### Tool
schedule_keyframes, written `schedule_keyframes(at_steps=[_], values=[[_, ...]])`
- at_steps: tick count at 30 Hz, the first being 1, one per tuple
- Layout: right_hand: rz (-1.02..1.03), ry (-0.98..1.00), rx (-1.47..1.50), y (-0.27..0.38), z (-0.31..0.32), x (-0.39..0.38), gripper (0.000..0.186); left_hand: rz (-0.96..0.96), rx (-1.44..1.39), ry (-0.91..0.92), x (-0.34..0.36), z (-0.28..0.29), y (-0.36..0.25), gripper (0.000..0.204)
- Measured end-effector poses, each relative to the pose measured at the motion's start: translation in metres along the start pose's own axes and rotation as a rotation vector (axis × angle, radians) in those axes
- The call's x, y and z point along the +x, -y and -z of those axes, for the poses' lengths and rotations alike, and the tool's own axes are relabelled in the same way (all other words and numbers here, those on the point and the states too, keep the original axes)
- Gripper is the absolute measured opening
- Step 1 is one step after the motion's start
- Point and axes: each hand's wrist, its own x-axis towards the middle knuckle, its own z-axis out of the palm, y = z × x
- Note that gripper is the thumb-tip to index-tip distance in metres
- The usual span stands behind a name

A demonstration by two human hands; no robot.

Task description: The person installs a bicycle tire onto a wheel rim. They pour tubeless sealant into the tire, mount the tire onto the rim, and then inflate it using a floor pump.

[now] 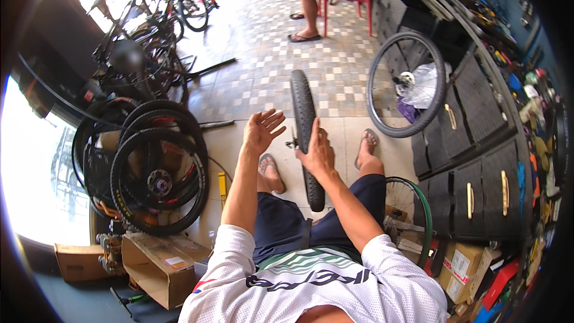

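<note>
A bicycle wheel stands upright between a person's legs, right hand laid across its tyre, apparently steadying it; whether that hand clasps firmly cannot be told. The left hand is open, just clear of the wheel. Beyond, by the tiled floor's right edge, another wheel leans near dark drawers, probably for stability.

The wheel in my right hand wears matt rubber, rough with knobs. Left of the wheel and nearer me, a box is dull cardboard. Right of it, matt cabinets carry smooth, wood-like handles. Beyond it lie shiny tiles. My shirt is dimpled cloth.
</note>
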Motion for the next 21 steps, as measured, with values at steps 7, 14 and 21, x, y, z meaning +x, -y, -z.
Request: schedule_keyframes(at_steps=[7, 14, 21], values=[[0.033, 0.015, 0.041, 0.013, -0.011, 0.004, 0.118, -0.207, 0.189, -0.1, -0.025, 0.04, -0.019, 0.015], [-0.049, 0.131, 0.06, 0.029, -0.006, 0.027, 0.118, -0.399, 0.98, -0.306, 0.003, 0.037, -0.066, 0.046], [0.063, 0.212, 0.071, -0.002, 0.006, 0.065, 0.114, -0.52, 2.308, 0.201, 0.061, 0.001, -0.094, 0.126]])
